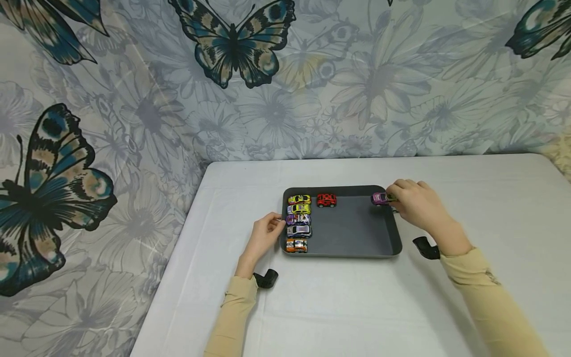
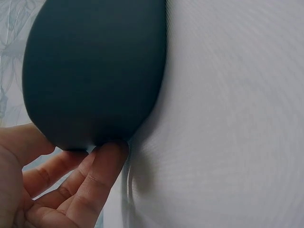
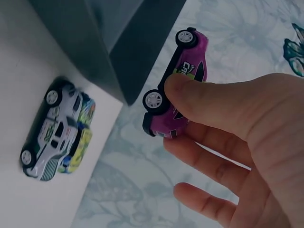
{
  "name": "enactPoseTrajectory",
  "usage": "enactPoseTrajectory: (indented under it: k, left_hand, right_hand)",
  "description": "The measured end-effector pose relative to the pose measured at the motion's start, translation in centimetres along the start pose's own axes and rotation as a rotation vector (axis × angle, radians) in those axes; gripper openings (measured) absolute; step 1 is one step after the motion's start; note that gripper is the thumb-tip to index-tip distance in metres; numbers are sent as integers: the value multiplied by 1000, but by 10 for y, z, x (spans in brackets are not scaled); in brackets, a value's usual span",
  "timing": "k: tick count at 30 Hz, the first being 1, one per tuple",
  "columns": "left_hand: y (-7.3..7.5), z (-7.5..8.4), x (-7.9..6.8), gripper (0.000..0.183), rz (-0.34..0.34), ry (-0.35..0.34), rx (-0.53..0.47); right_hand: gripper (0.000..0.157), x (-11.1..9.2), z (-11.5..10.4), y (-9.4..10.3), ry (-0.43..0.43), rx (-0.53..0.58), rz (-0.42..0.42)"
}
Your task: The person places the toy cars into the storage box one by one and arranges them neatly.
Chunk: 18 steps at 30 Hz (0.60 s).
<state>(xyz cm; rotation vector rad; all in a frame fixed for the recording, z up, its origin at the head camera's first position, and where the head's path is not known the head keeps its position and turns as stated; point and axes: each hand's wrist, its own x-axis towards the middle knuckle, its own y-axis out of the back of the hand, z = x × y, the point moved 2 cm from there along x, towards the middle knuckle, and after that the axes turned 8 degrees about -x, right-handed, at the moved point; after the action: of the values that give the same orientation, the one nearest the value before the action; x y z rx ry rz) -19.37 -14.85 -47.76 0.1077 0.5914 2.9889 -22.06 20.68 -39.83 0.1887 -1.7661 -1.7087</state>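
A dark grey tray [image 1: 352, 233] lies on the table. My left hand [image 1: 267, 233] holds its left rim, and the left wrist view shows the thumb and fingers on the edge of the dark tray wall [image 2: 95, 76]. Over the tray's far right corner, my right hand [image 1: 415, 203] pinches a purple toy car [image 3: 183, 85] between thumb and fingers. A red toy car [image 1: 326, 200] sits near the tray's back wall. Along its left side runs a column of several toy cars, from a yellow one [image 1: 299, 199] at the back to an orange one [image 1: 296, 245] in front.
Beside the tray's right wall, a white toy car [image 3: 52, 133] and a yellow one [image 3: 76, 152] stand on the table, mostly hidden by the right hand in the head view. A white cloth [image 1: 339, 307] covers the table. Butterfly-patterned fabric [image 1: 276, 114] hangs behind.
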Motion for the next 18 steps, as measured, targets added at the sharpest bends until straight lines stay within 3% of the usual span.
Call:
enactPoseTrajectory:
  k: [5,18]
  left_hand:
    - [0,0,0,20,3,-7,-4]
    - [0,-1,1,19,3,-6,0]
  right_hand:
    - [25,7,-6,-5,30,10,31]
    - [25,21,-17,-21,49,20,-36]
